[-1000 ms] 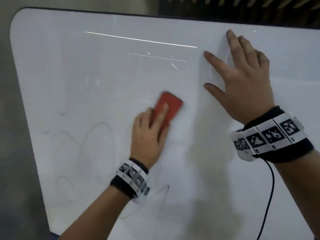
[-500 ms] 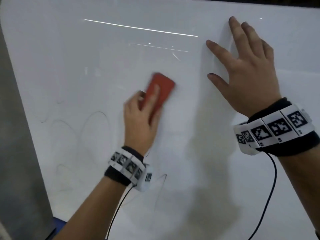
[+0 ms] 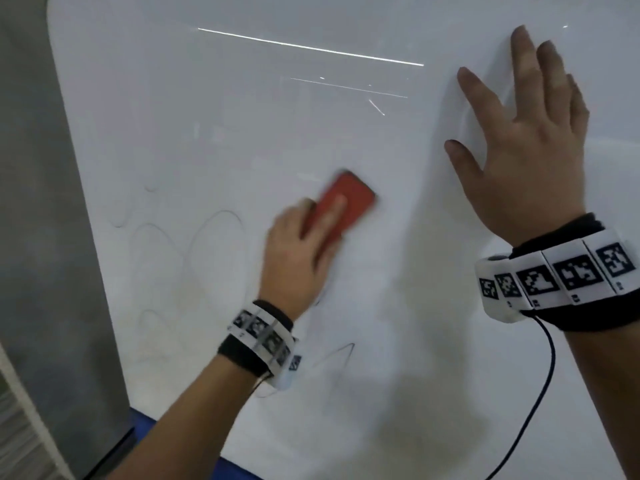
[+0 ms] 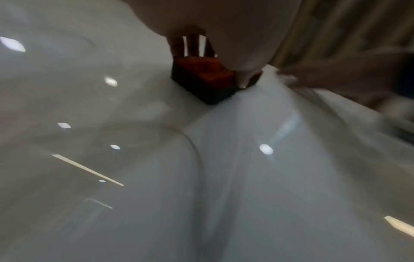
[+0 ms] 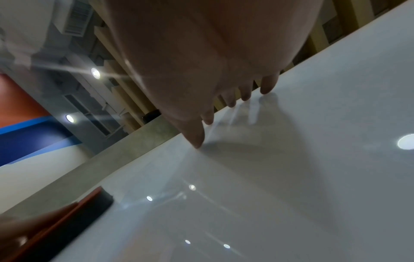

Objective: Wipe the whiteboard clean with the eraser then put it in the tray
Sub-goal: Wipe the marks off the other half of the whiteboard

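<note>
Your left hand (image 3: 298,247) grips the eraser (image 3: 341,202) mid-wipe; right hand (image 3: 526,147) flat, holding nothing; loops (image 3: 214,244) still left on the whiteboard (image 3: 242,133); tray unseen.

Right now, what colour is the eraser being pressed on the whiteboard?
The block eraser has a red-orange top and a dark underside; the head view shows it best.

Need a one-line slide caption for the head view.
Left hand presses the red eraser on the whiteboard beside faint pen loops; right hand rests flat on it.
</note>
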The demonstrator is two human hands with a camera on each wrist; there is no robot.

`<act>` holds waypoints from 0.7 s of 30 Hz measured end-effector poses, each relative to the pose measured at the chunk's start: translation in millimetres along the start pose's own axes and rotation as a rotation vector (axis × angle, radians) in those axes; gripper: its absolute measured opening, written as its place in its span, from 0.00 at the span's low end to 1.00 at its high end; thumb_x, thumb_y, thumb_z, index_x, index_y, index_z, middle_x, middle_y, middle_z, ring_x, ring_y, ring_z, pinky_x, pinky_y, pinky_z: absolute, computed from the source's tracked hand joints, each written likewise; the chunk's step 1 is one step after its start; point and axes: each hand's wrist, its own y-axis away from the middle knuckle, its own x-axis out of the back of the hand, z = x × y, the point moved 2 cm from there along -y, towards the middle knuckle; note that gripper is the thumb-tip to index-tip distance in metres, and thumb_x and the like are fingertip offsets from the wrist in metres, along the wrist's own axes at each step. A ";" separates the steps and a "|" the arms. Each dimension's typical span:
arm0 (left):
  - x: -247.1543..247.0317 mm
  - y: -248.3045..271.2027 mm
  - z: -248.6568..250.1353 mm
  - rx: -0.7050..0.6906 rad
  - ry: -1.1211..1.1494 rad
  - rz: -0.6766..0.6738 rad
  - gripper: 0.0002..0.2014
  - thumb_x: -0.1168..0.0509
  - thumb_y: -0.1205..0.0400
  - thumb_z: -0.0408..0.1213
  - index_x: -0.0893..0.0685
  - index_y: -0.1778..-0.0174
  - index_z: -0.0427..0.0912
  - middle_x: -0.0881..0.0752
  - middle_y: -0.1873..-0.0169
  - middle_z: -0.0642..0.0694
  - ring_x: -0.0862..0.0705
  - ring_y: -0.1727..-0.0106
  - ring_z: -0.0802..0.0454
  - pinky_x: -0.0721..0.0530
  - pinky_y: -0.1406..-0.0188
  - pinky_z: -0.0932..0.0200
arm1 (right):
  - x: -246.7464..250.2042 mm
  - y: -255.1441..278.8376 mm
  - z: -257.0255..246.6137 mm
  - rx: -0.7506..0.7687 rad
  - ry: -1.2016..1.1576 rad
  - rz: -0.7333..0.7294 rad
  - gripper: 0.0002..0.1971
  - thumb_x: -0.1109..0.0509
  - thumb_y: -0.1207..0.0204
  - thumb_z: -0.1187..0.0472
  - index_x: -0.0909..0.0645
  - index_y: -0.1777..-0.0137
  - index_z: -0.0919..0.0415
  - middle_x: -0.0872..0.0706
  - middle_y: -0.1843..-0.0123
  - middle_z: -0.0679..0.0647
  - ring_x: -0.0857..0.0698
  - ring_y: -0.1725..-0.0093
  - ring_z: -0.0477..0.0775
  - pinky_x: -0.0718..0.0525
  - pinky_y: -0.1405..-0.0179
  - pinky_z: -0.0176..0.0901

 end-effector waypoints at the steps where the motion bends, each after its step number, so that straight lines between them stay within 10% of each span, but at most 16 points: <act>1: 8.7 -8.8 -21.0 0.139 0.009 0.060 0.26 0.33 0.12 0.43 0.27 0.16 0.48 0.22 0.32 0.32 0.24 0.37 0.40 0.21 0.31 0.45 | 0.2 1.9 -3.6 -0.015 0.002 -0.003 0.32 0.36 0.15 0.48 0.40 0.12 0.49 0.50 0.09 0.63 0.49 0.10 0.69 0.47 0.14 0.66; 4: 22.4 -16.1 -48.3 0.442 0.034 0.157 0.28 0.35 0.11 0.44 0.31 0.13 0.48 0.25 0.29 0.34 0.25 0.36 0.41 0.28 0.29 0.55 | -3.0 9.6 -24.1 -0.036 0.034 -0.029 0.33 0.34 0.17 0.49 0.39 0.13 0.49 0.50 0.09 0.64 0.49 0.11 0.74 0.46 0.14 0.70; 10: 12.6 33.7 -18.7 -0.132 -0.015 -0.158 0.24 0.33 0.11 0.43 0.25 0.18 0.52 0.20 0.32 0.35 0.20 0.37 0.36 0.19 0.36 0.37 | -30.4 23.1 -79.8 0.095 0.034 -0.114 0.34 0.28 0.21 0.52 0.33 0.16 0.49 0.49 0.09 0.61 0.48 0.12 0.77 0.45 0.14 0.72; 16: 37.6 25.9 -100.9 0.512 0.029 0.159 0.28 0.36 0.11 0.45 0.32 0.13 0.52 0.25 0.28 0.37 0.24 0.33 0.42 0.20 0.27 0.40 | -32.9 18.5 -81.4 0.077 0.039 -0.076 0.30 0.30 0.20 0.53 0.30 0.18 0.47 0.46 0.09 0.60 0.46 0.13 0.76 0.42 0.16 0.74; 21: 4.5 87.7 -10.5 -0.170 0.028 -0.178 0.20 0.34 0.10 0.42 0.23 0.21 0.52 0.17 0.37 0.36 0.18 0.43 0.37 0.16 0.43 0.40 | -34.0 16.2 -97.2 0.031 0.014 -0.052 0.28 0.31 0.21 0.54 0.28 0.19 0.48 0.45 0.09 0.61 0.45 0.12 0.74 0.44 0.17 0.77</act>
